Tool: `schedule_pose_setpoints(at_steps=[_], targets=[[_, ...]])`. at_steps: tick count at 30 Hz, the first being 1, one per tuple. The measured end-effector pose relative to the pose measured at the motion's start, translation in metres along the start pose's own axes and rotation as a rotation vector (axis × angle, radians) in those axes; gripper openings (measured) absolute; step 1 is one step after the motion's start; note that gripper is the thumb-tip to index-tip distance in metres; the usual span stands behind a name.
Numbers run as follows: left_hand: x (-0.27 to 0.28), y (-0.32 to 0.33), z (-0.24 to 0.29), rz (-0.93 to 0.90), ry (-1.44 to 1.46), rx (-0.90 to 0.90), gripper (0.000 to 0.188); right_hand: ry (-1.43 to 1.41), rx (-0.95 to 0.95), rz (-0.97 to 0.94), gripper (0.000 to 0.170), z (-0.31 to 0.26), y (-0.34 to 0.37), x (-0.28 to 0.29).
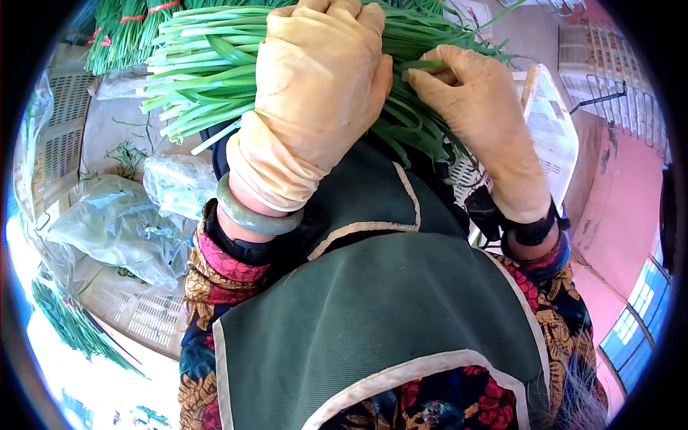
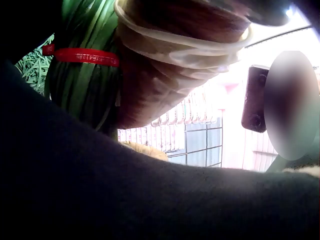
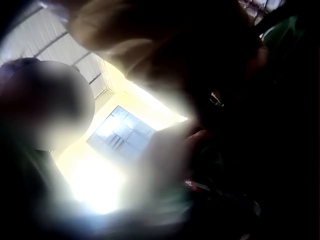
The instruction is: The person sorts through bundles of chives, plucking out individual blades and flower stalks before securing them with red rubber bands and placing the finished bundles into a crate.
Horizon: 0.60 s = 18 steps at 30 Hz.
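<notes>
A thick bunch of garlic chives (image 1: 204, 61), pale cut ends to the left, lies across the top of the head view. My left hand (image 1: 319, 75), in a cream rubber glove, grips it from above; the fingertips are hidden over the far side. In the left wrist view a red band (image 2: 89, 56) circles green stalks beside the glove's cuff (image 2: 185, 57). Over the leafy right end, my gloved right hand (image 1: 484, 104) pinches a green leaf (image 1: 428, 64) between thumb and forefinger. The right wrist view is too dark to show the hand's work.
Other chive bundles with red bands (image 1: 132, 18) lie at the upper left. Plastic bags (image 1: 118, 222) sit on a perforated crate (image 1: 136, 312) at the left. A white basket (image 1: 555, 129) stands right of my right hand. My green apron (image 1: 380, 315) covers my lap.
</notes>
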<state>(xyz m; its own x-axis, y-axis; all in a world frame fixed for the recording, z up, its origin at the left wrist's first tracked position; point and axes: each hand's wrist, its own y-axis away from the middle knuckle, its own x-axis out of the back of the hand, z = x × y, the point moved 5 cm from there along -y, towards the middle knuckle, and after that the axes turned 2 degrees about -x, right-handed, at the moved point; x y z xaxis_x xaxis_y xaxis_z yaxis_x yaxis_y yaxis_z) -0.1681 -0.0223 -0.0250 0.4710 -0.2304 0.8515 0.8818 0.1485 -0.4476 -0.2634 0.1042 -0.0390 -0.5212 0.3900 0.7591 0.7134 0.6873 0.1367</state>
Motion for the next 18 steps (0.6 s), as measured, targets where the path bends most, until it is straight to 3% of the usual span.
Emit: schedule_pose_setpoints(at_steps=[3, 6, 12, 15, 18], targets=[[0.0, 0.002, 0.006, 0.047, -0.061, -0.034, 0.038, 0.125, -0.032, 0.043, 0.024, -0.002, 0.005, -0.006], [0.0, 0.004, 0.006, 0.056, -0.038, -0.039, 0.038, 0.045, -0.14, -0.024, 0.025, -0.004, 0.006, -0.005], [0.001, 0.004, 0.017, -0.029, -0.014, -0.021, 0.04, -0.353, -0.152, -0.171, 0.022, 0.019, 0.014, 0.003], [0.009, 0.003, 0.013, 0.014, -0.037, -0.046, 0.04, -0.414, -0.258, -0.402, 0.016, 0.019, 0.003, 0.009], [0.013, 0.001, 0.019, -0.002, -0.045, -0.026, 0.042, -0.316, -0.296, -0.452, 0.02, 0.017, 0.002, 0.018]])
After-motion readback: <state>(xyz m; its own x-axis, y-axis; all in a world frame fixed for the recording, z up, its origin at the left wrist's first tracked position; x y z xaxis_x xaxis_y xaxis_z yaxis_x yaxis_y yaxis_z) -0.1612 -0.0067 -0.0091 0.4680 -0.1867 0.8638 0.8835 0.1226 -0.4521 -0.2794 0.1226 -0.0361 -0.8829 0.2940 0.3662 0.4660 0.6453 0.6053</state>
